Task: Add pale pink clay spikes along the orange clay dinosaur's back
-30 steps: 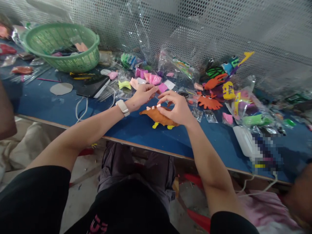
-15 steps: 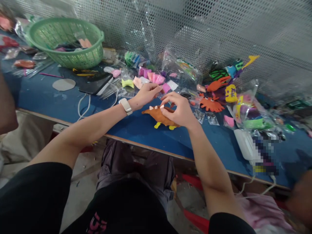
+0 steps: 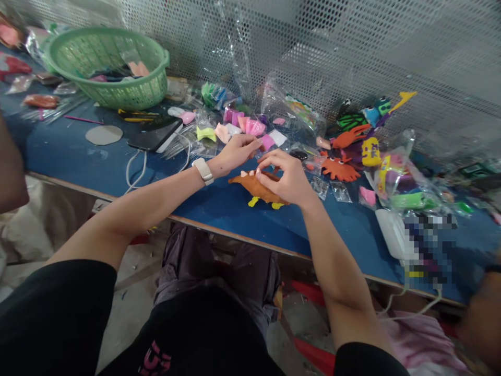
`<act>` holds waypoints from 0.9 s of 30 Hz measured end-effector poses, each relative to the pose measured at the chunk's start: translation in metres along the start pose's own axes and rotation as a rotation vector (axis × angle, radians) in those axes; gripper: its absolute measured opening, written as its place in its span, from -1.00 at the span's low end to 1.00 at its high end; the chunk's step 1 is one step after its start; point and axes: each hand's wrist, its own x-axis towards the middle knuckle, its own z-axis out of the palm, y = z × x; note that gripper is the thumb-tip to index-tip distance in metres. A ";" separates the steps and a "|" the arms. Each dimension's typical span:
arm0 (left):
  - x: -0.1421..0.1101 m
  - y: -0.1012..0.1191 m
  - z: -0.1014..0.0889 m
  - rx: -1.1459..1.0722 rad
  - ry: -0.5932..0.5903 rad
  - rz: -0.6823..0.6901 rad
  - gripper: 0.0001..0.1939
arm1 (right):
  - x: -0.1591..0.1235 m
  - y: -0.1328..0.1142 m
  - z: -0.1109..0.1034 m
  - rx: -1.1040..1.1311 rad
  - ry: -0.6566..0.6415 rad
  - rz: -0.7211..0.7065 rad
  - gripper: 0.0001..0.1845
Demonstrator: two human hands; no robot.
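Observation:
A brown clay dinosaur (image 3: 252, 187) with yellow feet and small pale spikes lies on the blue table (image 3: 219, 209). My right hand (image 3: 287, 177) rests on its back, thumb and forefinger pinched at a spike. Just behind the dinosaur, my left hand (image 3: 237, 150), with a white watch on the wrist, has its fingers closed; what they hold is too small to make out. Small bags of pink and white clay (image 3: 250, 127) lie right behind both hands.
A green basket (image 3: 107, 68) stands at the back left, a dark phone (image 3: 154, 134) with a white cable beside it. Finished clay figures, including an orange crab (image 3: 340, 168), crowd the back right. A white object (image 3: 393, 235) lies near the right edge. Perforated metal backs the table.
Both hands stay at the dinosaur with only small finger shifts. The view has drifted slightly, so things sit a little lower and to the right.

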 end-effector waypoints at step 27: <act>-0.006 0.012 0.000 0.117 -0.039 -0.007 -0.64 | 0.000 0.001 -0.002 -0.003 0.012 -0.001 -0.88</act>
